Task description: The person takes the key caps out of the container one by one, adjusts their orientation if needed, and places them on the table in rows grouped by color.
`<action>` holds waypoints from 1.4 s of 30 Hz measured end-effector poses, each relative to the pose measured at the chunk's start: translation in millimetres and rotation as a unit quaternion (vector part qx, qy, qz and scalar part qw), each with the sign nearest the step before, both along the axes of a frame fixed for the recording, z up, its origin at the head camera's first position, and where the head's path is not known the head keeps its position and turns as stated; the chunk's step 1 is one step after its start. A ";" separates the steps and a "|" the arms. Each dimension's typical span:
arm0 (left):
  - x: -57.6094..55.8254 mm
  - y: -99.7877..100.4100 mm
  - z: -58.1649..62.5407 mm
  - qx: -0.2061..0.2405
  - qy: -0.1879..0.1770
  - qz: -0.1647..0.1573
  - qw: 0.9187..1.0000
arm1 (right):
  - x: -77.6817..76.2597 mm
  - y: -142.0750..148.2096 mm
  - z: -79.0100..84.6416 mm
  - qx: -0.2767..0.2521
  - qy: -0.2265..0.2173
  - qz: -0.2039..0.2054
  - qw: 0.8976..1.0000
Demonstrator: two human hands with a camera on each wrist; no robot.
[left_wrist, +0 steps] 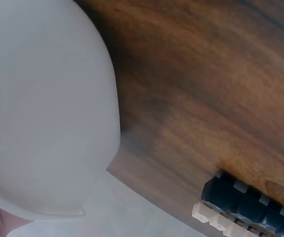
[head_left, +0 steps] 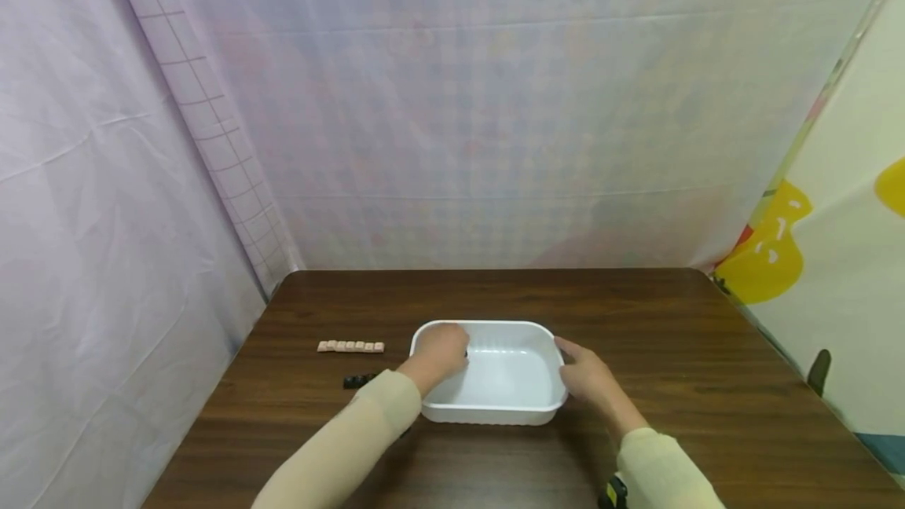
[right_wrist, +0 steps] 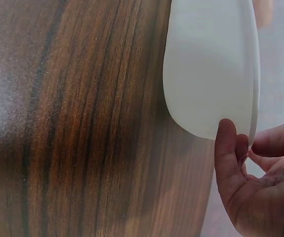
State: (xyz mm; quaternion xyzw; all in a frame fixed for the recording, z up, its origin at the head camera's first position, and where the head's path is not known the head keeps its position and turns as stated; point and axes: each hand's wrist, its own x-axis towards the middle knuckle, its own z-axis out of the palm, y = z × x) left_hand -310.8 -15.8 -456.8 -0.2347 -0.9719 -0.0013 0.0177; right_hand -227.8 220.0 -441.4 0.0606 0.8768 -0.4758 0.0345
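Observation:
A white rectangular tray (head_left: 495,415) is on the brown table. My left hand (head_left: 441,352) reaches over its left side, fingers curled inside. A small black piece (head_left: 467,353), mostly hidden, shows at those fingers, like the black keycaps (head_left: 357,381) lined up left of the tray; part of that row is behind the sleeve. Farther back lies a row of pale pink keycaps (head_left: 350,346). At the tray's right end my right hand (head_left: 587,374) grips the rim, and in the right wrist view its fingers (right_wrist: 225,148) press the outer wall with the thumb over the edge.
The wooden table (head_left: 636,313) runs back to a pale patterned curtain (head_left: 495,140). White cloth (head_left: 106,258) hangs at the left. A black and yellow object (head_left: 613,492) is beside the right sleeve.

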 end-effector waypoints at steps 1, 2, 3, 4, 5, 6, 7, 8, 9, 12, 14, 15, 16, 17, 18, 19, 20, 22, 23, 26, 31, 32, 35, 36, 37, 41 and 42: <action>0.2 0.6 -0.3 -0.004 0.001 -0.001 1.000 | 0.3 -0.1 0.4 0.001 -0.001 0.001 1.000; 0.5 1.2 -0.8 -0.009 0.004 -0.009 1.000 | 0.0 0.0 0.2 0.001 -0.001 0.001 1.000; 1.2 1.8 -0.7 -0.010 0.005 -0.018 1.000 | 0.2 -0.1 0.5 0.001 -0.001 0.001 1.000; 2.0 2.3 -0.8 -0.010 0.008 -0.029 1.000 | -0.2 0.0 0.3 0.002 -0.001 0.001 1.000; 2.9 2.8 -0.6 -0.008 0.014 -0.043 0.999 | -0.2 0.0 0.5 0.003 -0.001 0.001 1.000; 3.9 3.3 -0.2 -0.006 0.018 -0.055 0.998 | -0.6 0.2 0.3 0.002 -0.001 0.001 1.000; 4.8 3.9 -0.4 -0.005 0.023 -0.066 0.998 | -0.5 0.2 0.5 0.002 -0.001 0.002 1.000; 5.6 4.6 -0.3 -0.004 0.028 -0.074 0.997 | -0.8 0.3 0.3 0.001 -0.001 0.001 1.000; 6.4 5.4 -0.3 -0.004 0.030 -0.077 0.997 | -0.8 0.4 0.4 0.002 -0.001 0.001 1.000; 7.2 8.1 -2.1 -0.022 0.040 -0.077 0.996 | -0.5 0.4 0.4 0.000 -0.002 0.001 1.000; 6.4 9.9 -4.5 -0.043 0.043 -0.077 0.995 | -0.3 0.4 0.2 0.000 -0.001 0.002 1.000; 6.0 10.7 -5.5 -0.051 0.045 -0.078 0.995 | -0.1 0.3 0.2 0.001 0.001 0.002 1.000; 5.6 11.4 -6.2 -0.057 0.045 -0.080 0.994 | 0.2 0.3 0.2 0.002 0.002 0.003 1.000; 5.0 11.9 -6.9 -0.061 0.044 -0.081 0.994 | 0.2 0.3 0.0 0.002 0.003 0.003 1.000; 4.8 12.2 -6.8 -0.057 0.041 -0.081 0.994 | 0.5 0.2 0.1 0.004 0.005 0.003 1.000; 4.6 12.3 -6.7 -0.051 0.038 -0.082 0.995 | 0.5 0.3 -0.1 0.005 0.007 0.004 1.000; 4.9 12.2 -5.5 -0.041 0.034 -0.082 0.995 | 0.6 0.2 -0.1 0.005 0.008 0.004 1.000; 5.9 10.8 -2.6 -0.014 0.024 -0.086 0.996 | 0.5 0.0 -0.3 0.003 0.007 0.004 1.000; 6.4 9.5 -0.8 0.000 0.024 -0.094 0.995 | 0.3 -0.1 -0.3 0.001 0.005 0.003 1.000; 9.6 4.9 7.0 0.036 0.020 -0.124 0.991 | -0.1 -0.5 -0.4 -0.006 0.001 0.002 1.000; 13.6 -2.1 17.3 0.083 0.005 -0.138 0.987 | 0.0 -0.7 0.0 -0.004 0.002 0.002 1.000; 13.6 -3.9 18.4 0.094 0.002 -0.134 0.986 | 0.1 -0.6 -0.1 -0.003 0.004 0.003 1.000; 14.7 -12.3 22.4 0.142 -0.014 -0.120 0.982 | 0.1 -0.6 -0.5 -0.001 0.006 0.002 1.000; 15.3 -16.1 24.0 0.160 -0.023 -0.114 0.980 | 0.2 -0.5 -0.8 0.001 0.007 0.002 1.000; 16.3 -20.4 25.8 0.178 -0.034 -0.104 0.978 | 0.2 -0.4 -1.0 0.000 0.006 0.001 1.000; 18.4 -41.6 32.5 0.252 -0.062 -0.075 0.963 | 0.0 -0.4 -1.1 -0.005 0.002 0.001 1.000; 18.1 -48.0 32.7 0.267 -0.061 -0.068 0.959 | 0.2 -0.6 -0.6 -0.006 0.001 -0.001 1.000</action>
